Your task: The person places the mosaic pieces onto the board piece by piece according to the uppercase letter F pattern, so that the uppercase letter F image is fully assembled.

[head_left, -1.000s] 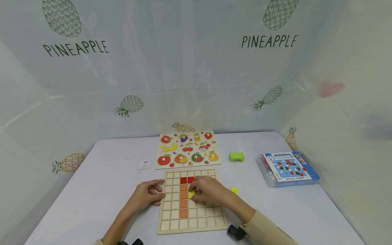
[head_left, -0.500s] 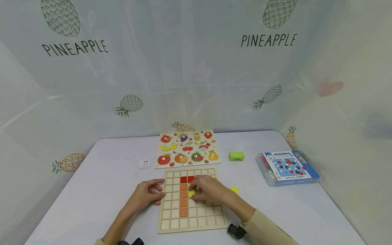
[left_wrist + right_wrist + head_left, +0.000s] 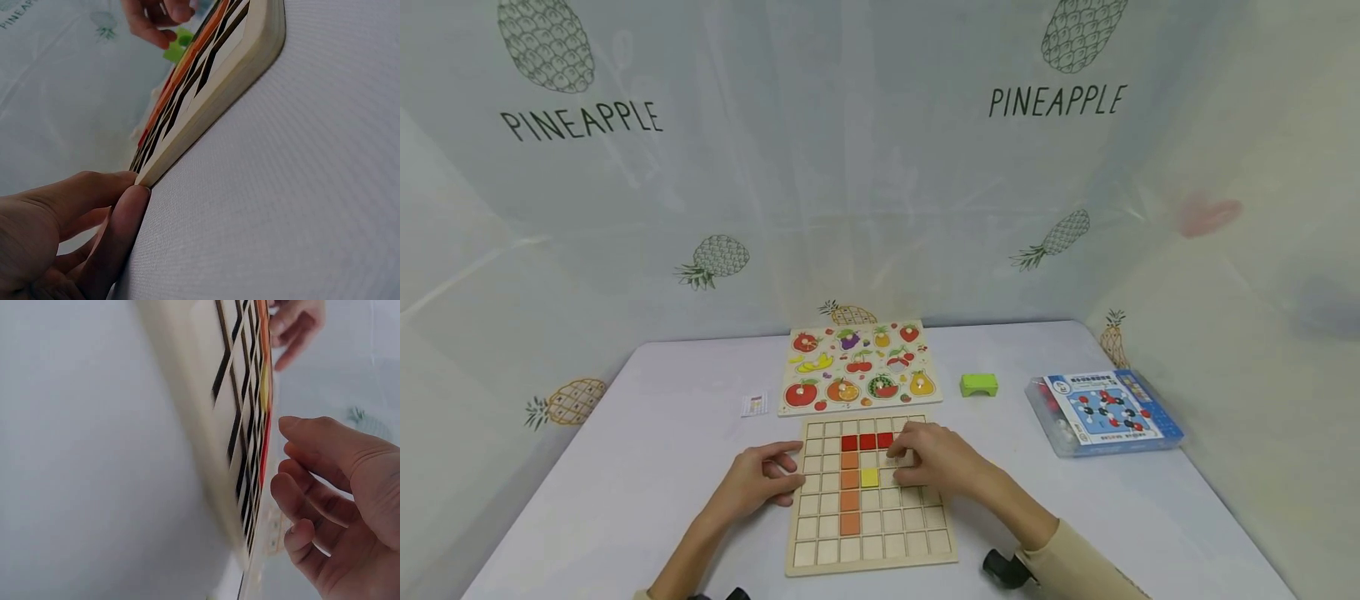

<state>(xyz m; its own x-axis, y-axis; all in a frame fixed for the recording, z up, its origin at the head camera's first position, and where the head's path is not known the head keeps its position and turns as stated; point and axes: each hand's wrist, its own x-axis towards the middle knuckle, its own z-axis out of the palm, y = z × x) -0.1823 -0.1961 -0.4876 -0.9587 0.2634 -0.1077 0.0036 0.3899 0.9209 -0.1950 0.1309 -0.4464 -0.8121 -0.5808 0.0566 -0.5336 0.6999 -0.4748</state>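
A light wooden grid board [image 3: 872, 569] lies flat before me. Three red tiles [image 3: 867, 442] form a row in it, and several orange tiles [image 3: 850, 502] run down below the leftmost red one. One yellow tile [image 3: 869, 477] sits in a cell beside the orange column. At the board's left edge, my left hand [image 3: 758, 477] touches the rim with thumb and forefinger, spaced apart along it. My right hand [image 3: 942, 458] hovers over the right part of the grid, fingers loosely bent; nothing shows between them in the right wrist view.
Behind the grid lies a fruit puzzle board [image 3: 859, 367]. A green block [image 3: 979, 384] stands to its right, and a boxed molecule set [image 3: 1105, 414] lies farther right. A small printed card [image 3: 755, 405] is at the left.
My right hand has let go of the yellow tile and moved right, uncovering the third red tile. Its forearm now covers the loose yellow piece at the right. My left hand stays put.
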